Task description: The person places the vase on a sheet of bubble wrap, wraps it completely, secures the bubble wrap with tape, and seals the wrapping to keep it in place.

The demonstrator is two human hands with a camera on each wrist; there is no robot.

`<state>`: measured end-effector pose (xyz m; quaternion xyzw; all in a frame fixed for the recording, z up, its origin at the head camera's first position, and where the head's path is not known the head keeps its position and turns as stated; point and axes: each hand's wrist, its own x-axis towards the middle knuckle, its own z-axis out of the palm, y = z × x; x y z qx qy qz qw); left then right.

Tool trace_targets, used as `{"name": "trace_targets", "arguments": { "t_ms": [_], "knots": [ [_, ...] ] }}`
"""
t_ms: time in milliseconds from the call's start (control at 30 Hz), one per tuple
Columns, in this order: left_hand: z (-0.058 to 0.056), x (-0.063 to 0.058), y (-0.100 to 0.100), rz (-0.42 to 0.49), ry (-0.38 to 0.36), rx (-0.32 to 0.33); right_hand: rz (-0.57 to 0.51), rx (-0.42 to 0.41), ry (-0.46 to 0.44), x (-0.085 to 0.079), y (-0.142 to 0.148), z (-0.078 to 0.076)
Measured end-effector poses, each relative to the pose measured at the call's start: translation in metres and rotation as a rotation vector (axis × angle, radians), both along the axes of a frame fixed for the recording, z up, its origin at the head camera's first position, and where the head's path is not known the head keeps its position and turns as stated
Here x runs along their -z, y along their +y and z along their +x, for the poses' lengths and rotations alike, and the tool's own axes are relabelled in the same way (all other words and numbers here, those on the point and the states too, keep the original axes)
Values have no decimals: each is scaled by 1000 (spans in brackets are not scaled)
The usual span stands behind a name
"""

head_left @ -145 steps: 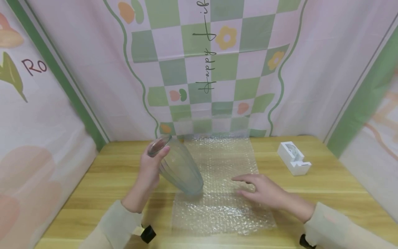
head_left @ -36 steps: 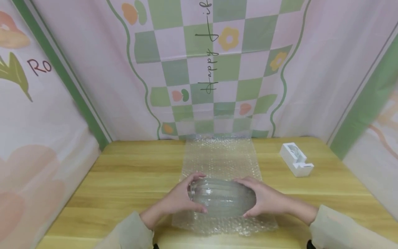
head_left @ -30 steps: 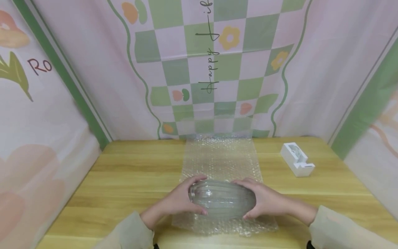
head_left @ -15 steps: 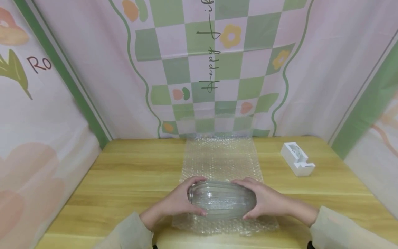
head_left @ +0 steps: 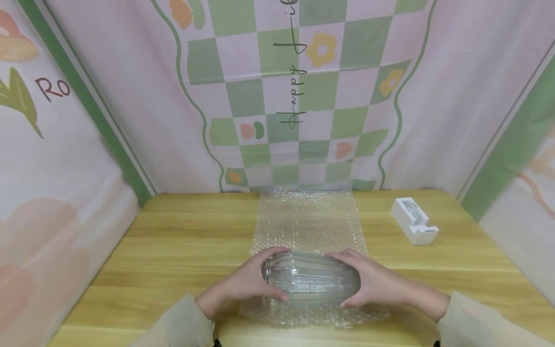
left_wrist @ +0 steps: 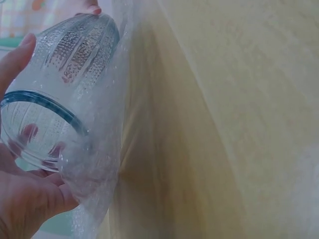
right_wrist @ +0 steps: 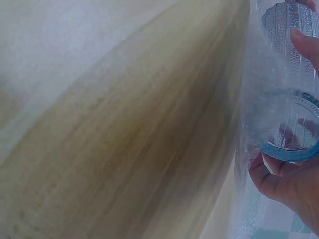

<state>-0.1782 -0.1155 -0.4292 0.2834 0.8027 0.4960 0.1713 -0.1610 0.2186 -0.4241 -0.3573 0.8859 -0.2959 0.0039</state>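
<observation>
While the glass vase [head_left: 312,279] lies sideways on the bubble wrap [head_left: 310,221], left hand [head_left: 249,279] and right hand [head_left: 375,279] grip its ends, fingers [right_wrist: 264,179] curved round, spread by its girth. Wrap reaches the far edge of the tabletop [head_left: 186,241]; printed cloth [head_left: 240,99] hangs behind. White tape dispenser [head_left: 414,224] right of wrap, apart.

The glass vase [head_left: 313,280] hides part of the bubble wrap [head_left: 309,221].

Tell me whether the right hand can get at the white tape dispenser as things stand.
Probably yes, after letting go: the right hand holds one end of the glass vase, but nothing visible stands between that hand and the white tape dispenser.
</observation>
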Motion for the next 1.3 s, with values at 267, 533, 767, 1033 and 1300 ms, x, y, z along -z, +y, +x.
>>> {"name": "trace_targets", "arguments": {
  "t_ms": [267,533,767,1033,1300],
  "knots": [
    [-5,-2,0,-9,-3,30,58,-2,13,-3,1,3],
    [-7,-8,0,-44,5,41,77,-57,119,-5,1,5],
    [-7,-18,4,-168,152,45,102,-52,114,-4,1,7],
    [8,-46,24,-509,548,79,110,-45,106,-5,1,7],
    [16,-40,45,-638,708,57,131,-40,112,-5,1,8]
  ]
}}
